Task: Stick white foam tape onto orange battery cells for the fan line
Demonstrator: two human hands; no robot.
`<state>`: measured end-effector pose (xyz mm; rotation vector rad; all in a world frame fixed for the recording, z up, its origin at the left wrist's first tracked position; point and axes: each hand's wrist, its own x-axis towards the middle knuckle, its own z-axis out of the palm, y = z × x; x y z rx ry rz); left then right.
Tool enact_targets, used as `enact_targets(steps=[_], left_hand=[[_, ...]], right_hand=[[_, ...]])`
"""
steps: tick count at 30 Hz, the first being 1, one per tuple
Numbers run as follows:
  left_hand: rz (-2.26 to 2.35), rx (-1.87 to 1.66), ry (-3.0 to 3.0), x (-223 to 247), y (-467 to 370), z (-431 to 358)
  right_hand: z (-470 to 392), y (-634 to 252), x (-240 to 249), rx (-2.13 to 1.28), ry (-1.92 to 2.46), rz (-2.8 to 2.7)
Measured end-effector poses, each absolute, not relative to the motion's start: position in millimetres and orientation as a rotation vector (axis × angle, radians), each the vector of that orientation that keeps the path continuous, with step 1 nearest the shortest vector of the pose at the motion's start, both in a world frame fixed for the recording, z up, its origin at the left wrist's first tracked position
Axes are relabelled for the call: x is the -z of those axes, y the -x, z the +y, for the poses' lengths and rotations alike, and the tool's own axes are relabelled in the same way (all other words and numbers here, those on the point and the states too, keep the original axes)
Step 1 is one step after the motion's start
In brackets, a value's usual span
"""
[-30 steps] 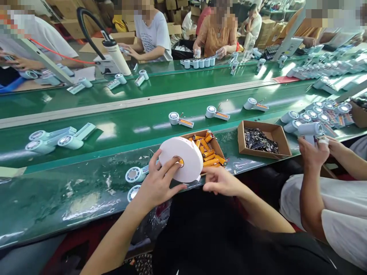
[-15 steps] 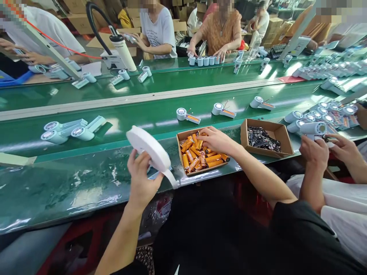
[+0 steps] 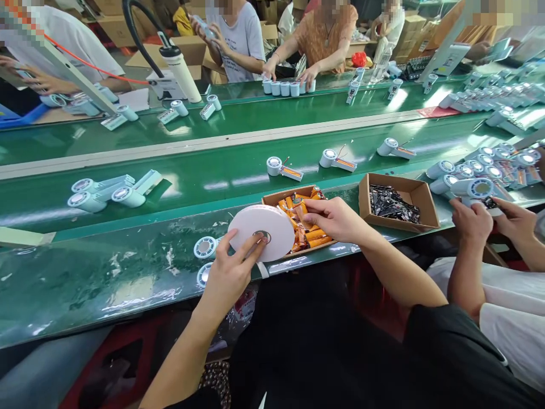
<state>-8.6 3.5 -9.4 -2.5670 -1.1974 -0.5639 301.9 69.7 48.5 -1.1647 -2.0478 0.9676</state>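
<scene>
My left hand [image 3: 227, 272] grips a roll of white tape [image 3: 279, 233], its flat face turned up towards me and its loose end hanging down. My right hand [image 3: 340, 220] pinches an orange-wrapped battery [image 3: 300, 208] just above a cardboard box [image 3: 269, 199]. Several more orange batteries [image 3: 317, 235] lie jumbled in that box, partly hidden by the roll. Beside my left hand, two light-blue fan housings [image 3: 205, 247] rest on the bench, partly covered by the hand.
A cardboard box [image 3: 428, 217] of black circuit boards [image 3: 392, 204] stands right of the batteries. Fan housings [image 3: 275, 166] lie along the green belt [image 3: 204, 153], with several more piled at right. A co-worker's hands [image 3: 472, 221] hold one there. People work across the line.
My left hand has moved right and turned the tape roll flat, uncovering the two housings beside it. My right hand has drawn back slightly with a battery from the box.
</scene>
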Motion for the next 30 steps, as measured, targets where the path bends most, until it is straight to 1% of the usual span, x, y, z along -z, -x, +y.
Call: enact_targets(steps=[3, 6, 8, 10, 11, 13, 14, 16, 19, 21, 22, 24, 26, 30], left_hand=[[-1.107, 0.485, 2.586, -1, 10, 5], [-1.069, 0.408, 2.607, -14, 13, 10], [-1.044, 0.404, 2.601, -20, 11, 12], [-1.042, 0.459, 2.568, -20, 4, 12], [-1.047, 0.511, 2.551, -18, -2, 10], [-1.058, 0.649, 2.547, -9, -17, 5], [-1.06, 0.726, 2.573, -3, -25, 1], [-1.059, 0.881, 2.653, 6, -38, -6], [-1.134, 1.011, 2.673, 7, -49, -4], [-1.15, 0.951, 2.687, 1, -52, 11], [-1.127, 0.895, 2.734, -2, -53, 20], [-1.068, 0.801, 2.846, -6, -56, 37], [-1.08, 0.795, 2.857, -6, -58, 45], [-1.141, 0.829, 2.72, 3, -63, 33]], right_hand=[[73, -301, -60, -0.966, 1.139, -2.229], [78, -301, -56, -1.079, 1.133, -2.269], [77, -295, -42, -1.26, 1.084, -2.057], [69, -280, -22, -1.397, 0.99, -1.65], [64, -271, -11, -1.397, 0.942, -1.405], [53, -256, 8, -1.285, 0.872, -0.978], [49, -253, 13, -1.232, 0.855, -0.85], [49, -261, 14, -1.165, 0.848, -0.766], [67, -296, -3, -0.992, 0.824, -0.783], [83, -316, -16, -0.847, 0.792, -0.751], [89, -321, -20, -0.826, 0.786, -0.759], [93, -321, -25, -0.837, 0.8, -0.803], [86, -313, -24, -0.836, 0.816, -0.829], [61, -292, -12, -0.849, 0.862, -0.833]])
